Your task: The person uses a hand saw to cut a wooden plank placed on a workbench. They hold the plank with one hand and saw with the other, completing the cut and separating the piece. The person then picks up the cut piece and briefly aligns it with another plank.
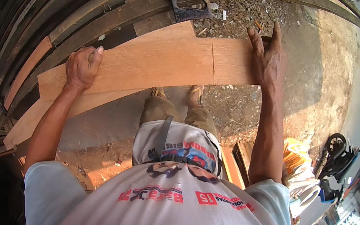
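A light-brown wooden board [160, 61] lies across in front of me at a slight slant, its right end higher. My left hand [82, 67] is closed around its left part, thumb on the upper face. At the other end my right hand [268, 60] grips the board, with the thumb and a finger pointing away from me. A thin dark line crosses the board near its right end; whether it cuts right through I cannot tell. Under it, a second wooden board [25, 127] slants toward the lower left, partly hidden. Beyond the boards is a dark saw handle [186, 1].
Long timber planks [111, 10] are stacked at the left and far side. Wood chips and scraps litter the ground [248, 16]. At the right are a yellow and white cloth bundle [297, 168] and a parked motorbike [339, 158]. Wooden pieces [233, 167] lie beside my legs.
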Demonstrator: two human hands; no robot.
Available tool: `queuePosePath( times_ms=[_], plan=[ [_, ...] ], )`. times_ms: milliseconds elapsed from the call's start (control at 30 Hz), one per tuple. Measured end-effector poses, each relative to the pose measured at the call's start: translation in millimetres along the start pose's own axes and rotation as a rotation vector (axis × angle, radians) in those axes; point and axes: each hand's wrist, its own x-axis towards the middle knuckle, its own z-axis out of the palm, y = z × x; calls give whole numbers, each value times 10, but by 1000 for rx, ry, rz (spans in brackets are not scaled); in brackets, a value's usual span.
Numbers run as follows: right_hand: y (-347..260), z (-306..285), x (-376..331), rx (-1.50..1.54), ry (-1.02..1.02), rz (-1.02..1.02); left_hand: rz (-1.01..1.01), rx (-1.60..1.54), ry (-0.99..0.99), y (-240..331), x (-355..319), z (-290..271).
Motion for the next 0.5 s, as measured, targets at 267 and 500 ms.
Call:
queuePosePath(
  times_ms=[267,500],
  plan=[
    [31,-119,72,-44,-63,-38,1,29,-11,26,-32,-29],
    [45,-216,171,116,-288,312,51,225,139,-543,-305,-140]
  ],
)
